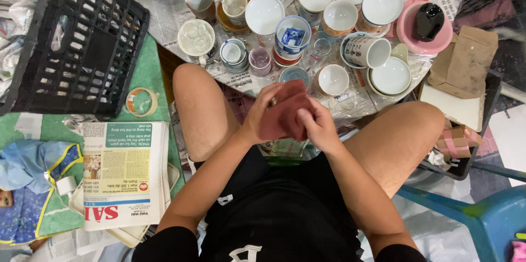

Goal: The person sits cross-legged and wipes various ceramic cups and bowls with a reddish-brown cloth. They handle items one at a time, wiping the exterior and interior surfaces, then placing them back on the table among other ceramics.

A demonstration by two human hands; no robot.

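Both hands meet between the person's bare knees: the left hand (257, 114) and the right hand (320, 128) are closed together on a dark red cloth (285, 115), which is bunched up and wrapped around something small; only a glint of it shows at the left fingertips, too little to tell what it is. The cloth sits just above the lap, at the near edge of a spread of newspaper (175, 15) on the floor that carries a crowd of crockery. Nearest the hands are a small white cup (332, 79) and a small blue-rimmed cup (294, 74), both just beyond the cloth. Farther out stand a blue-and-white patterned cup (292, 36), a white bowl (264, 14), a mug lying on its side (370, 52) and a pink bowl (423, 32) with a black object inside. To the person's left, a black plastic crate (82, 43) lies tipped, a roll of tape (141, 101) rests beside it, and a folded stack of newspapers (123, 171) lies near the left knee. A blue plastic chair (476, 218) stands at the right.
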